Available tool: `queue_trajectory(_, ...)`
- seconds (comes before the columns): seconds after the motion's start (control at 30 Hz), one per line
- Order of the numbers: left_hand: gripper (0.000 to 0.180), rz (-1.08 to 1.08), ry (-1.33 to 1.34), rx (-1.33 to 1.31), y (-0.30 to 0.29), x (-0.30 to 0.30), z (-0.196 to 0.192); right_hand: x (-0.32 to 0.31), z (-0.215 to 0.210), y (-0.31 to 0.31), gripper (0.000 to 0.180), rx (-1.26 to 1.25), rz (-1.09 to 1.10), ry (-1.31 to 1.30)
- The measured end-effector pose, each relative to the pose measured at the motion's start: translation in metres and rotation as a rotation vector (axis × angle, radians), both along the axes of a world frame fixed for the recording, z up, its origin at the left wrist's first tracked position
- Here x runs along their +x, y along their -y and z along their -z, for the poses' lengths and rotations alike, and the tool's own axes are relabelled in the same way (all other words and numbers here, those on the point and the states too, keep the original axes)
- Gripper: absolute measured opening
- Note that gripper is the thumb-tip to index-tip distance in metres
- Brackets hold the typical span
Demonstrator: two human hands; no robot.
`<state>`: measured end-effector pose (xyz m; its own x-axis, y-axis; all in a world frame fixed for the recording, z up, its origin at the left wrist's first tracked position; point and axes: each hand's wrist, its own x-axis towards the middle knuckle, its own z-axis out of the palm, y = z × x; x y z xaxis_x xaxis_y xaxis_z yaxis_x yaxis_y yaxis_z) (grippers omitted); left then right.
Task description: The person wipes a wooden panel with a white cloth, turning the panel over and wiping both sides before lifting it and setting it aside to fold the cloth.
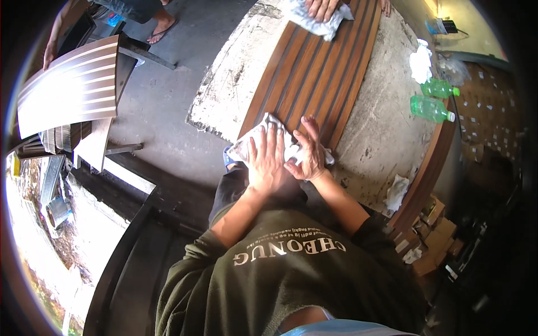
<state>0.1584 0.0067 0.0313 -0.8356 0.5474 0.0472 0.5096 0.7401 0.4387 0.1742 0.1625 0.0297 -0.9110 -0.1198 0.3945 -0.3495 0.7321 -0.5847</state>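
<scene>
A brown wooden panel (305, 84) with dark lengthwise stripes lies on a worn, pale-topped table in front of me. Flat on a crumpled white cloth (240, 150) at the panel's near end is my left hand (266, 159), its fingers stretched out. My right hand (310, 152) is tilted beside it, fingers apart and thumb toward the left hand, touching the cloth's right part. Whether it pinches any cloth is hard to see. At the panel's far end another person's hand (322, 8) presses a second white cloth (322, 25).
Pale, stained tabletop (224, 84) shows on both sides. Two green bottles (430, 108) lie at the right, near a white rag (420, 61); another rag (397, 192) sits at the near right corner. Leftward, a person's hand (49, 57) touches a striped panel (73, 84). Cardboard boxes (437, 235) stand lower right.
</scene>
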Motion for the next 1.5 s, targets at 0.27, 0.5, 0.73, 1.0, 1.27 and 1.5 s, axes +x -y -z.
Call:
queue_trajectory(0.27, 0.08, 0.346, -0.065, 0.093, -0.016, -0.094, 0.003, -0.004, -0.002, 0.01, 0.08, 0.116, 0.11, -0.045)
queue_trajectory(0.5, 0.084, 0.081, -0.014, 0.072, -0.003, -0.015, 0.007, 0.003, 0.004, 0.001, 0.084, 0.1, 0.151, -0.031)
queue_trajectory(0.73, 0.082, 0.186, -0.034, 0.171, -0.03, -0.069, -0.002, 0.002, 0.0, 0.01, 0.087, 0.126, 0.188, -0.008)
queue_trajectory(1.0, 0.078, 0.065, 0.045, -0.006, -0.007, -0.014, -0.002, 0.003, -0.002, 0.005, 0.088, 0.149, 0.156, -0.053)
queue_trajectory(1.27, 0.068, 0.18, -0.054, 0.113, -0.051, -0.049, 0.015, 0.005, 0.007, 0.001, 0.088, 0.058, 0.235, -0.103)
queue_trajectory(1.5, 0.07, 0.265, -0.017, -0.041, -0.033, -0.026, -0.003, 0.004, 0.01, 0.001, 0.088, -0.034, 0.335, -0.156)
